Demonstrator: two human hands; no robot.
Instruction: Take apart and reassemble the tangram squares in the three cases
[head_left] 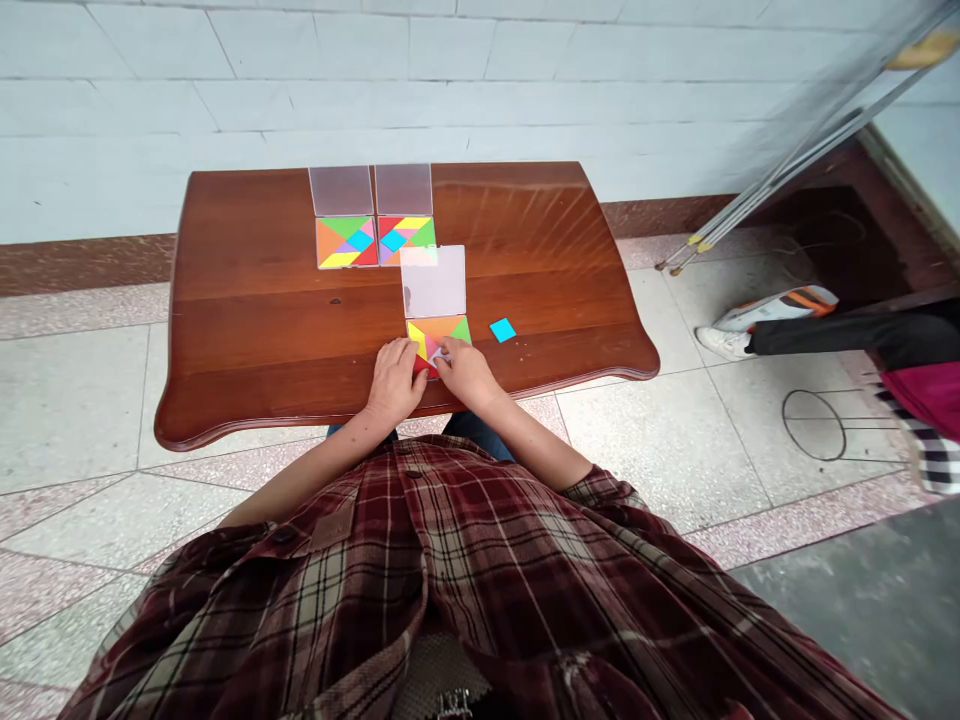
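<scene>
We have both hands at the near edge of the worktop [247, 300], a polished reddish-brown wooden table with a scalloped edge. Our left hand [394, 382] is curved over the lower left of a coloured tangram card [439, 335], its fingers bent down onto the yellow and red shapes. Our right hand [466, 372] sits just beside it, with its fingertips [444, 352] drawn together over a small pale piece [436, 355] on the card. The fingers hide too much for us to tell whether either hand is actually gripping anything.

A frosted clear square [433, 282] lies directly above that card, toward the middle of the worktop. Just right of the hands lies a loose cyan tile [502, 330], apart from the card. At the far edge, upper middle of the frame, two more tangram cards [346, 242] [406, 238] sit side by side, each with a frosted square [341, 190] [403, 188] above it.

A plaid flannel shirt [375, 560] fills the bottom of the frame. To the right, a white and orange shoe [772, 310] lies on the tiled floor [675, 440], below metal poles [787, 170] leaning in the upper right.
</scene>
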